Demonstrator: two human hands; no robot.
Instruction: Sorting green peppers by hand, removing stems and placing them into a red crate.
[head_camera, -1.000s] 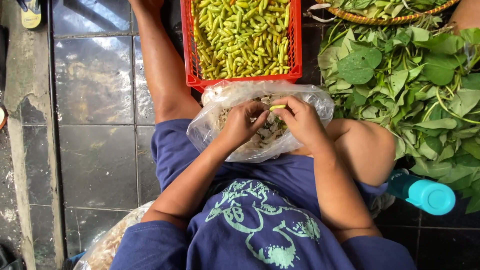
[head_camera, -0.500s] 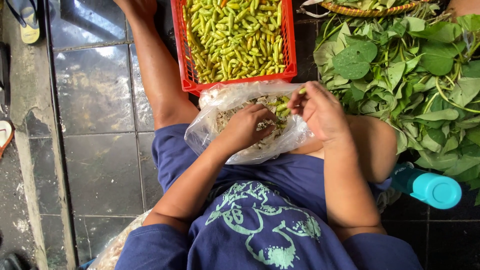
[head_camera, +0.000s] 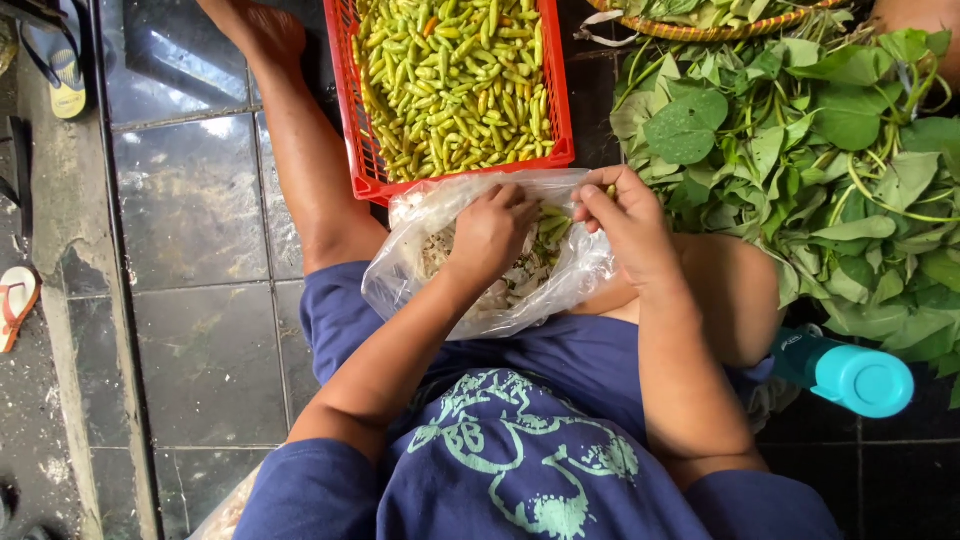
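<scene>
The left hand (head_camera: 492, 232) reaches into the clear bag (head_camera: 440, 270) on the lap, fingers curled among chilies; what they grasp I cannot tell. The right hand (head_camera: 625, 220) pinches a chili (head_camera: 608, 190) at the bag's rim, beside the red crate (head_camera: 365, 150) and leaves (head_camera: 830, 170).

The person wears a dark blue short-sleeved shirt (head_camera: 520, 470) with a pale green swirling print across the chest, at the bottom centre of the frame. Matching blue shorts (head_camera: 340, 320) cover the thighs. Forearms, lower legs and the foot (head_camera: 262, 30) are bare.
</scene>
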